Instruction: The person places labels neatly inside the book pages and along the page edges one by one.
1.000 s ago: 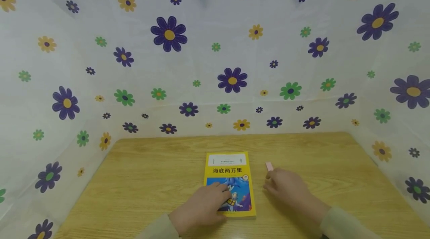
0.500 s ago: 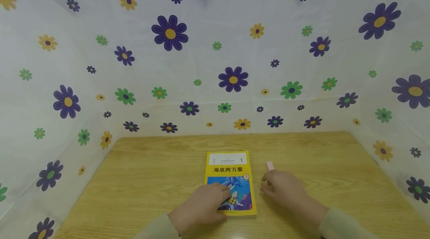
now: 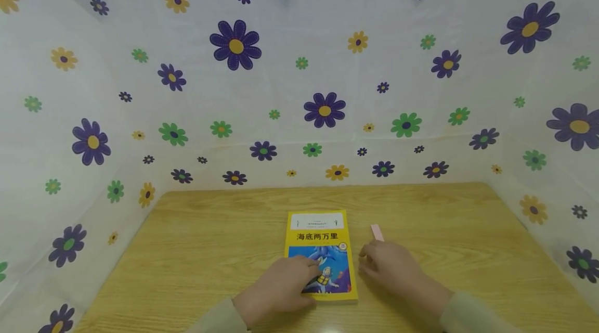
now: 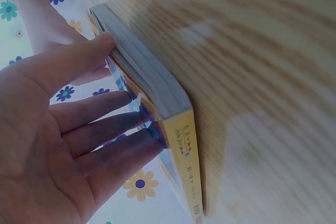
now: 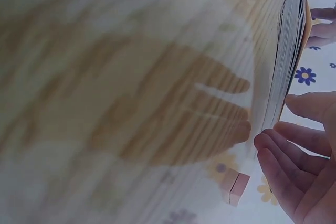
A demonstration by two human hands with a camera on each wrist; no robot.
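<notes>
A yellow paperback book (image 3: 317,237) with a blue undersea picture lies closed on the table. My left hand (image 3: 283,283) rests on its lower left cover; in the left wrist view, the fingertips (image 4: 152,132) touch the cover and the thumb is at the page edge. My right hand (image 3: 395,270) is beside the book's right edge, fingers loosely bent and holding nothing. In the right wrist view its fingertips are close to the page side; contact is unclear. Just beyond this hand lies a small pink block (image 3: 376,232), partly hidden in the head view.
The wood-grain table (image 3: 210,239) extends to both sides of the book. A white sheet (image 3: 281,83) printed with purple, green and yellow flowers hangs behind it and along both sides.
My right hand has shifted slightly left and nearer me, closer to the book and away from the pink block. The left hand, book and block have stayed in place.
</notes>
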